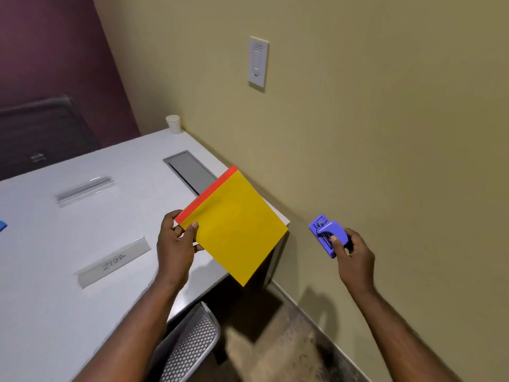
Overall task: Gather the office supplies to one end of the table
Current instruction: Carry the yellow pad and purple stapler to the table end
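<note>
My left hand (176, 244) grips a yellow notepad (237, 230) with a red top strip by its near left corner, holding it tilted above the right end of the white table (55, 285). Off the table's right end, near the wall, my right hand (355, 257) is closed around a small blue-purple stapler (325, 234). A clear name plate marked "ZEBRA" (114, 261) lies on the table left of my left hand. Another clear plate (84, 188) lies farther back. A blue item (2, 224) shows only partly at the left edge.
A grey cable hatch (190, 170) is set into the table near the wall. A white paper cup (173, 124) stands at the far corner. A mesh chair (190, 346) sits below the table's near edge, and a dark chair (46, 128) stands behind the table. The beige wall carries a switch plate (258, 63).
</note>
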### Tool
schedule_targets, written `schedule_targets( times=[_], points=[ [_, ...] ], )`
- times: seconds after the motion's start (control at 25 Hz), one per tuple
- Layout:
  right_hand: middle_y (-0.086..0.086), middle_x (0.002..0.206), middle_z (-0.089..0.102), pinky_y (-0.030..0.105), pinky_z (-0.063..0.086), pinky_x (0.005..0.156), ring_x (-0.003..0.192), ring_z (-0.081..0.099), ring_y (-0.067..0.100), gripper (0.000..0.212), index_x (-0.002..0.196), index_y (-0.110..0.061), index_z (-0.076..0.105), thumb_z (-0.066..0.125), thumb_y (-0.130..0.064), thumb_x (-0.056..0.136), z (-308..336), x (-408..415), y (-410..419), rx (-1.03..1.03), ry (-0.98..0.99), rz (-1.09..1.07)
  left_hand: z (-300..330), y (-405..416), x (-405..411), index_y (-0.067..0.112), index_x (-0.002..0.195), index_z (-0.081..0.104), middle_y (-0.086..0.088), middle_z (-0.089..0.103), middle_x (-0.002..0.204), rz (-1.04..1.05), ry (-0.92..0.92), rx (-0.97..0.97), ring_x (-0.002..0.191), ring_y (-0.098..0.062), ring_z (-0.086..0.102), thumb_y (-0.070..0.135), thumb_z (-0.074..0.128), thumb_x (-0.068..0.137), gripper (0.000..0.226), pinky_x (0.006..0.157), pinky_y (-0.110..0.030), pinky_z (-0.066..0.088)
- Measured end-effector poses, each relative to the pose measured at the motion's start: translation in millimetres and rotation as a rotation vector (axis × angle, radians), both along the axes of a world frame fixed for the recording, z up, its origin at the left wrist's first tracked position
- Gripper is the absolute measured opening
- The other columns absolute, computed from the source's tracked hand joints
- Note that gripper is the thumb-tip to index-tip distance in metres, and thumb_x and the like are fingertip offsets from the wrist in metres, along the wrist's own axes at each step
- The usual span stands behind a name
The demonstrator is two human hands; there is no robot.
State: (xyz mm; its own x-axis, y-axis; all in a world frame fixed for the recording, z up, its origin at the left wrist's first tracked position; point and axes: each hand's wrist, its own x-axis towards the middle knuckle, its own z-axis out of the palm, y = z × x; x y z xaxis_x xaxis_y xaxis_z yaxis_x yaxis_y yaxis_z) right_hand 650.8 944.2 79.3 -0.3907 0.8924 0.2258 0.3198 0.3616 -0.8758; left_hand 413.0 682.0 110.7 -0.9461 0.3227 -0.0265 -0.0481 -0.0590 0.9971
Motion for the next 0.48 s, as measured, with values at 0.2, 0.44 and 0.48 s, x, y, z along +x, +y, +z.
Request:
schedule_targets(
  times=[0.2, 0.44, 0.48],
  points=[
    [-0.012, 0.087, 0.064, 0.007, 0.039, 0.063, 0.074, 0.054, -0.004, 0.020, 0.100, -0.031, 0.061, 0.062, -0.014, 0.090, -12.3, -101.4, 35.4, 0.010, -0.050, 0.237, -18.3, -20.7, -34.1, 0.032, 0.107, 0.052, -0.008, 0.071, 0.099, 0.216, -0.047, -0.015, 0.078, -0.027, 0.067, 0.011, 0.058, 0.096, 0.024, 0.059, -0.037, 0.057],
    [-0.005, 0.102, 0.066, 0.019, 0.043, 0.075, 0.089, 0.059, 0.011, 0.023, 0.114, -0.016, 0.062, 0.056, -0.009, 0.093, -38.7, -217.7, 82.6, 0.004, -0.169, 0.545, -29.1, -10.7, -59.4, 0.042, 0.096, 0.055, -0.007, 0.070, 0.100, 0.453, -0.078, -0.071, 0.079, -0.027, 0.066, 0.011, 0.057, 0.096, 0.031, 0.060, -0.036, 0.055],
    [-0.002, 0.105, 0.066, 0.024, 0.043, 0.078, 0.092, 0.059, 0.017, 0.025, 0.116, -0.014, 0.061, 0.055, -0.009, 0.093, -43.7, -233.6, 89.8, 0.005, -0.189, 0.588, -30.4, -6.2, -62.3, 0.041, 0.097, 0.055, -0.007, 0.069, 0.100, 0.484, -0.086, -0.079, 0.079, -0.027, 0.066, 0.010, 0.057, 0.096, 0.030, 0.060, -0.036, 0.055]
  ],
)
